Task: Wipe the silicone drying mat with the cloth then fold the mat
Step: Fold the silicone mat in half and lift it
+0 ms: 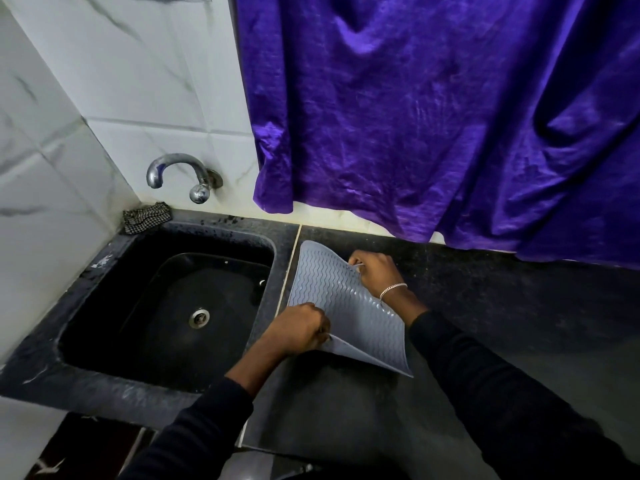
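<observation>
A grey silicone drying mat (341, 299) with wavy ridges lies on the dark counter just right of the sink, partly lifted and folding over itself. My left hand (299, 327) pinches its near edge, where two layers show. My right hand (375, 271), with a silver bracelet at the wrist, pinches the far right edge. A black-and-white checked cloth (147, 217) lies bunched at the sink's back left corner, away from both hands.
A black sink (104, 341) with a metal drain (199, 317) sits to the left. A chrome tap (180, 174) juts from the tiled wall. A purple curtain (433, 116) hangs down to the dark counter (502, 306).
</observation>
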{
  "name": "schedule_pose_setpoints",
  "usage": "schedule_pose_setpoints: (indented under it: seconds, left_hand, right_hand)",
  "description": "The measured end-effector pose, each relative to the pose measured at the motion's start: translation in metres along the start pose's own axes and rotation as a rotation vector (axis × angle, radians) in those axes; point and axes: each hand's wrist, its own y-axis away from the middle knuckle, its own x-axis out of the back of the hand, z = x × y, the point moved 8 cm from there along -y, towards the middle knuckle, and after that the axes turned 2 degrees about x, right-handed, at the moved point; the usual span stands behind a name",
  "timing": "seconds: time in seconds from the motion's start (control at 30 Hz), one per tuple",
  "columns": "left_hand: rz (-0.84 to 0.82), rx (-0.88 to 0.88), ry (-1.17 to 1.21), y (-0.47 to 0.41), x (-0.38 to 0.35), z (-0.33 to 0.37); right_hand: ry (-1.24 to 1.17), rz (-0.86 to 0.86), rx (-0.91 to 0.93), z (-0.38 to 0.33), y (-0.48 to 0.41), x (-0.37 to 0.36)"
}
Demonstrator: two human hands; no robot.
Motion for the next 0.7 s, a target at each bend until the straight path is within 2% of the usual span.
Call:
schedule_pose_setpoints:
  seconds: [0.27,0.7]
  left_hand:
    - [-0.112,0.038,0.048,0.007,-0.011,-0.003]
    - [-0.133,0.051,0.069,0.01,-0.018,-0.003]
  right_hand:
    - [0.039,-0.047,0.034,-0.011,-0.015,-0.008]
    - [0.122,-0.027,0.113,-0.02,-0.029,-0.014]
